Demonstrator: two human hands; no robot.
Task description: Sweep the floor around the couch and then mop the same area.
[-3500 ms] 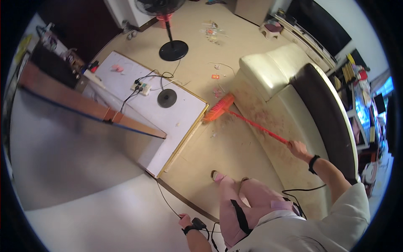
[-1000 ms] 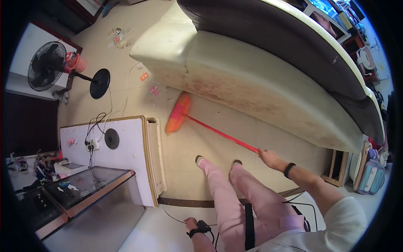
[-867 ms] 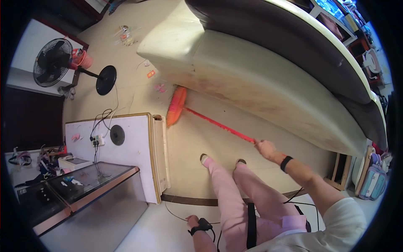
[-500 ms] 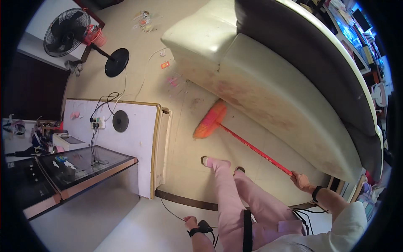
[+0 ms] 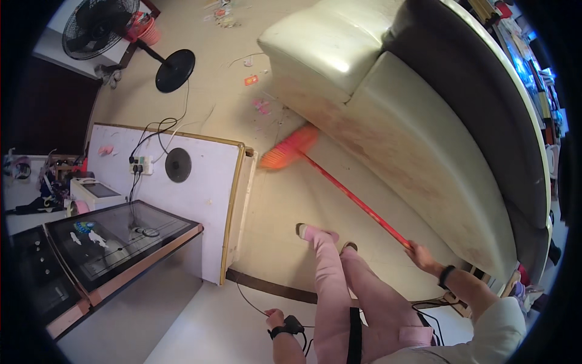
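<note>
My right hand is wrapped round the end of a long red broom handle. The broom, with orange-red bristles, rests its blurred head on the floor between the sofa's front and the white panel's end. Beyond the bristles, scraps of pink litter and a small orange packet lie on the floor. Low in the view, my left hand is closed, and a thin dark cable runs to its fingers. A black device sits by that wrist.
A pale, stained sofa curves along the right. A black standing fan is at the far left, its cord leading to a socket on the white panel. A glass-topped stove fills the lower left. More litter lies farther off.
The broom head has swept left and slightly away, toward the panel's end. My right hand has shifted a little left with the handle. My left hand stays nearly still.
</note>
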